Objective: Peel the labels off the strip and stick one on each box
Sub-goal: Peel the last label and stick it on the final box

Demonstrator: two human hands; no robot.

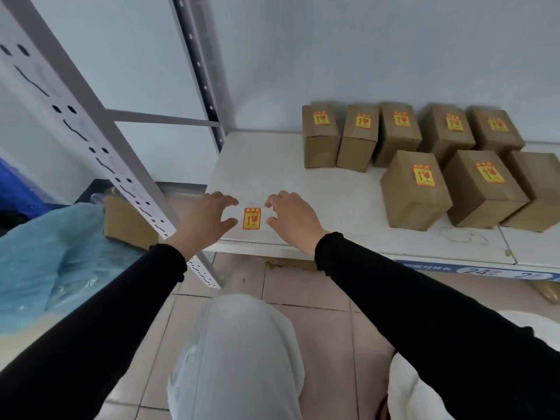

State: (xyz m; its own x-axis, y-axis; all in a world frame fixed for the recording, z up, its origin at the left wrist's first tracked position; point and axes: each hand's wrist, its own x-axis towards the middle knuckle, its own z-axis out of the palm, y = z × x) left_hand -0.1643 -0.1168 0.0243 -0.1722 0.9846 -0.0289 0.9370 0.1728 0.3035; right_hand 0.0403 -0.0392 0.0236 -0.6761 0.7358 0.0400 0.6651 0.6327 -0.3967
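Observation:
An orange and yellow label (251,218) lies on its pale backing strip at the front left of the white shelf board (303,183). My left hand (206,219) is just left of the strip and my right hand (294,222) just right of it. Both have their fingers spread, with the fingertips at the strip's ends; I cannot tell whether they touch it. Several brown cardboard boxes (415,192) stand at the back right in two rows, most with a label on top. The front right box (536,183) shows no label.
A perforated grey rack upright (100,140) slants down past my left wrist. Left of it lie a blue plastic bag (45,253) and a cardboard box (127,225) on the floor. My knee in light trousers (242,344) is over the tiled floor.

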